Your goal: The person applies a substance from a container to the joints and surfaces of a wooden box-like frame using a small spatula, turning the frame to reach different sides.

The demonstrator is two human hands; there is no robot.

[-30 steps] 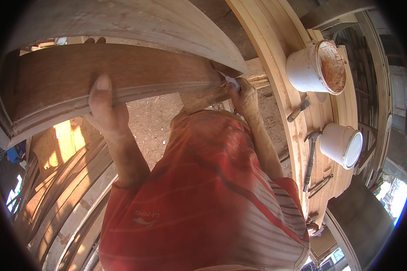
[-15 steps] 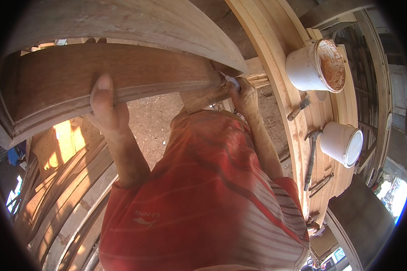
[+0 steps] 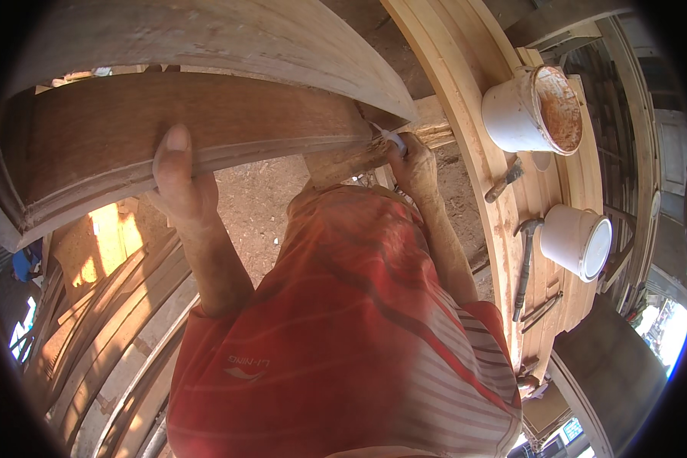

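Note:
A brown wooden panel (image 3: 206, 114) with a grooved edge lies across the upper left. My left hand (image 3: 183, 183) grips its near edge, thumb pressed on the face, the other fingers mostly hidden behind; fingertips show past the far edge. At the panel's right end, my right hand (image 3: 414, 164) is closed around a small white squeeze bottle (image 3: 395, 141) with a narrow tip. That tip points at the joint near the panel's corner, and I cannot tell if it touches. Behind the panel rises a larger pale curved board (image 3: 229, 34).
On the right, a timber bench (image 3: 481, 164) carries an open white bucket (image 3: 511, 114) with brown residue, a lidded white tub (image 3: 565, 233), a hammer (image 3: 524, 271) and a short-handled scraper or brush (image 3: 504, 182). Long wooden strips (image 3: 122, 336) stand at lower left.
Almost nothing differs. The right hand and the squeeze bottle have shifted very slightly at the panel's corner, while the left hand keeps its hold.

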